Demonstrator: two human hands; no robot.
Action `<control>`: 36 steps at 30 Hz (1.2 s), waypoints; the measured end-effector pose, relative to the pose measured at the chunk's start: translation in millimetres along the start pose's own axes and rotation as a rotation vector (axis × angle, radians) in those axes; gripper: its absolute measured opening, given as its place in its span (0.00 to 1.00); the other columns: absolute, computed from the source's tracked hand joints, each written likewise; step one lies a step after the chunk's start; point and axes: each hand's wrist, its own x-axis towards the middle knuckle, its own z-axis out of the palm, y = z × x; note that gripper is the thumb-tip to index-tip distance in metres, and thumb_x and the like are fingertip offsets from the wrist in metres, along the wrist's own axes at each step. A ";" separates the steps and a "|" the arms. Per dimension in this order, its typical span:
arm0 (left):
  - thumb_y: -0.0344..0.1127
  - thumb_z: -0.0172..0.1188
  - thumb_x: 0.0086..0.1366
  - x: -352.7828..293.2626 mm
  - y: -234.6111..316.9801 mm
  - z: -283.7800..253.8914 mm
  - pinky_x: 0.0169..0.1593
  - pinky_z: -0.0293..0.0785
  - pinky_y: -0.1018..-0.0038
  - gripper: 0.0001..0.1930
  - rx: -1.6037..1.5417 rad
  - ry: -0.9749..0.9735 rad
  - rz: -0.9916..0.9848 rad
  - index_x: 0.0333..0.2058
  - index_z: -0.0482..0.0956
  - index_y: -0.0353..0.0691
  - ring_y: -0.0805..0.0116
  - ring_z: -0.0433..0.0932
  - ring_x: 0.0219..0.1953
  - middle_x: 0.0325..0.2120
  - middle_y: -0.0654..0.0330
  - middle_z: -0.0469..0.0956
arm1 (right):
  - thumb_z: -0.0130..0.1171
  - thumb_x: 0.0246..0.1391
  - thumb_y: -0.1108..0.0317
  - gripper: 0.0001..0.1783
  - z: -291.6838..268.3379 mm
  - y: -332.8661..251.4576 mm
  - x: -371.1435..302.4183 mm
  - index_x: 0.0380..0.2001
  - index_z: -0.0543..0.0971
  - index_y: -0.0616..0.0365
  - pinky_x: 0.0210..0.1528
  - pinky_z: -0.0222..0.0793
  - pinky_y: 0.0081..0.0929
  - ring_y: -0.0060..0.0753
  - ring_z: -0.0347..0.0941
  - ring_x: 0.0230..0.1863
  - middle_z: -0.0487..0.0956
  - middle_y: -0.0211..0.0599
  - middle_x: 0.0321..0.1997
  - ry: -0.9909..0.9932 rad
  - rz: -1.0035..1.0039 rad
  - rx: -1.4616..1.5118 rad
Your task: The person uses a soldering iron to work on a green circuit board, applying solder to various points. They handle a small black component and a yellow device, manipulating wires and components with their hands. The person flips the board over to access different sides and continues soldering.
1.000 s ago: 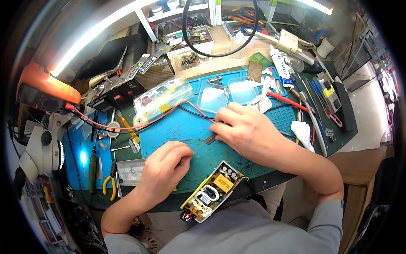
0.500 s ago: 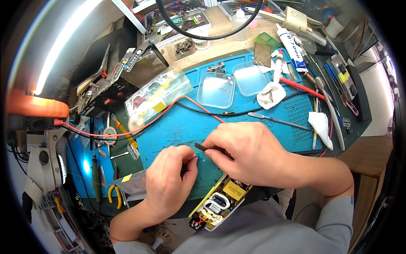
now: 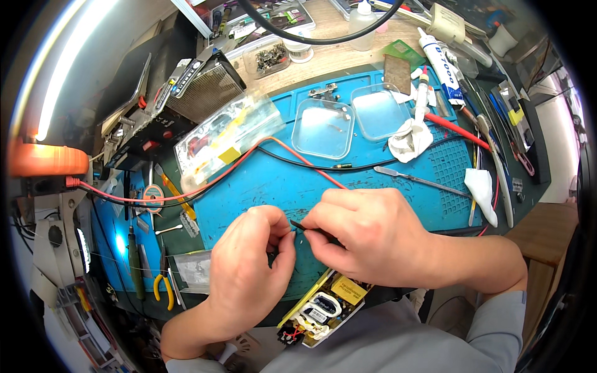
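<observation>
My right hand [image 3: 367, 233] is closed round a dark, narrow tool [image 3: 297, 224], and only its flat tip shows past the fingers. That tip points at the pinched fingertips of my left hand [image 3: 249, 258], very near them. Whatever lies in the left pinch is too small and hidden to name. Below the hands, an open power supply board [image 3: 323, 308] in a narrow yellow-edged case lies tilted at the bench's near edge. It carries a yellow block, a white-ringed coil and red wires. Under the hands spreads a blue work mat [image 3: 249, 186].
Red and black leads [image 3: 273, 146] cross the mat. Beyond them stand two clear shallow boxes [image 3: 322, 130]. A metal spatula [image 3: 423, 180], crumpled white tissue [image 3: 410, 140] and a glue tube [image 3: 441, 68] lie to the right. Yellow-handled pliers [image 3: 163, 289] and a clear bag [image 3: 193, 270] are left.
The dark tool's tip and my left fingertips have come closer together. The blue speck earlier seen at the left fingertips is now mostly hidden. The whole view has shifted slightly.
</observation>
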 end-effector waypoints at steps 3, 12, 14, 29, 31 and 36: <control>0.16 0.65 0.54 -0.6 1.3 2.1 0.30 0.73 0.66 0.16 -0.016 0.002 -0.001 0.39 0.71 0.35 0.60 0.77 0.27 0.27 0.57 0.75 | 0.65 0.50 0.70 0.08 2.2 0.8 -0.3 0.26 0.75 0.58 0.24 0.74 0.39 0.45 0.78 0.25 0.75 0.38 0.26 0.032 -0.007 0.029; 0.17 0.66 0.53 2.5 0.0 2.9 0.31 0.75 0.67 0.13 -0.027 0.035 -0.025 0.35 0.74 0.34 0.60 0.77 0.28 0.29 0.55 0.75 | 0.68 0.47 0.76 0.07 0.5 -4.2 0.0 0.30 0.79 0.60 0.22 0.72 0.30 0.33 0.76 0.21 0.77 0.35 0.24 0.118 0.103 0.030; 0.17 0.66 0.53 2.3 -0.9 3.7 0.30 0.75 0.68 0.12 0.007 0.044 0.001 0.34 0.75 0.35 0.61 0.78 0.29 0.30 0.55 0.76 | 0.68 0.47 0.76 0.07 1.2 -2.9 -0.3 0.30 0.79 0.60 0.22 0.71 0.30 0.33 0.76 0.22 0.77 0.35 0.24 0.120 0.095 0.037; 0.18 0.67 0.56 2.7 -0.1 4.9 0.30 0.76 0.71 0.13 -0.020 0.058 -0.044 0.36 0.73 0.35 0.66 0.79 0.25 0.28 0.58 0.78 | 0.64 0.51 0.69 0.09 6.1 -0.3 -3.1 0.25 0.73 0.58 0.23 0.74 0.39 0.44 0.78 0.25 0.75 0.38 0.25 0.113 0.048 0.007; 0.18 0.67 0.56 3.4 0.5 4.2 0.30 0.76 0.71 0.13 -0.017 0.054 -0.047 0.36 0.73 0.35 0.66 0.79 0.25 0.28 0.58 0.78 | 0.64 0.51 0.69 0.09 6.1 -0.2 -2.7 0.25 0.73 0.58 0.23 0.74 0.39 0.43 0.79 0.25 0.75 0.37 0.24 0.107 0.048 0.008; 0.18 0.68 0.56 4.1 0.8 4.5 0.30 0.76 0.71 0.13 -0.029 0.055 -0.059 0.35 0.73 0.35 0.66 0.79 0.26 0.27 0.59 0.78 | 0.64 0.51 0.69 0.10 5.8 -0.2 -2.6 0.25 0.73 0.58 0.23 0.74 0.39 0.43 0.78 0.24 0.75 0.37 0.24 0.095 0.049 0.006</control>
